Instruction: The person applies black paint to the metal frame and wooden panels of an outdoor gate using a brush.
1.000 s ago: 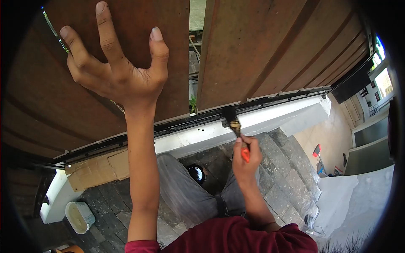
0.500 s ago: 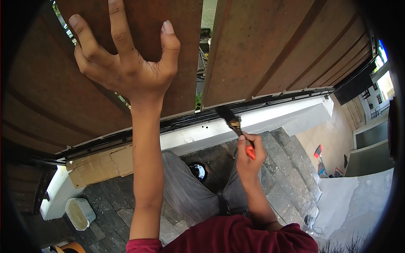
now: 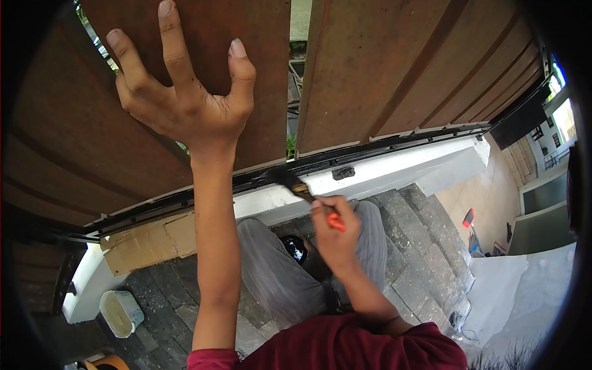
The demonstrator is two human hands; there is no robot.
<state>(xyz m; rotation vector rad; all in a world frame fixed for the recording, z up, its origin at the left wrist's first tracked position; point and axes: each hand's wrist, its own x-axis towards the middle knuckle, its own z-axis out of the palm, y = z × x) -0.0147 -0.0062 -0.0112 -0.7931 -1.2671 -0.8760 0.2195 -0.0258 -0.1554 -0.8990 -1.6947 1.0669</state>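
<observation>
My left hand [image 3: 188, 102] is spread against a brown fence panel [image 3: 259, 74], its fingers apart. Gripped in my right hand [image 3: 338, 231] is a paintbrush [image 3: 299, 187] with an orange-red handle end and black bristles. The bristles touch the black bottom rail [image 3: 246, 180] of the fence, just right of my left forearm. Below the rail runs a white ledge [image 3: 376, 172], which has a dark patch on its top. A round container of glossy black paint [image 3: 296, 248] stands on the floor between my knees.
Flattened cardboard [image 3: 151, 242] lies along the ledge at the left. A whitish plastic tub [image 3: 121, 313] stands on the grey paving [image 3: 163, 296]. Stepped stone tiles [image 3: 419, 246] are to the right, and a red-headed long-handled tool [image 3: 469, 217] is beyond them.
My right hand has swept the paintbrush leftward along the rail. The dark patch on the ledge, earlier behind the brush, now shows. My left hand stays on the panel.
</observation>
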